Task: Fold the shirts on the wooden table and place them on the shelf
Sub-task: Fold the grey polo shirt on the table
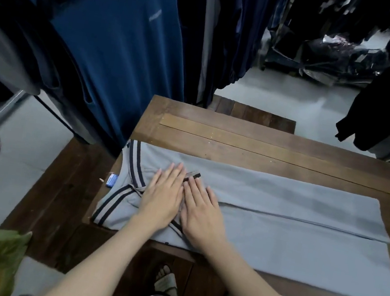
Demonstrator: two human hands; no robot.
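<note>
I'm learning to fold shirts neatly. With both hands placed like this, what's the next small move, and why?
Probably sweep both palms rightward along the shirt to flatten it before folding it across. The left hand and right hand lie flat by the striped collar, both sides are already folded in to the middle, and the long body lies across the table.

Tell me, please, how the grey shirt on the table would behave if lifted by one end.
The grey shirt would probably droop and unfold: it lies limp and flat, sides folded in. It looks thin, so likely light. Pushed, it may bunch on the wooden table.
</note>
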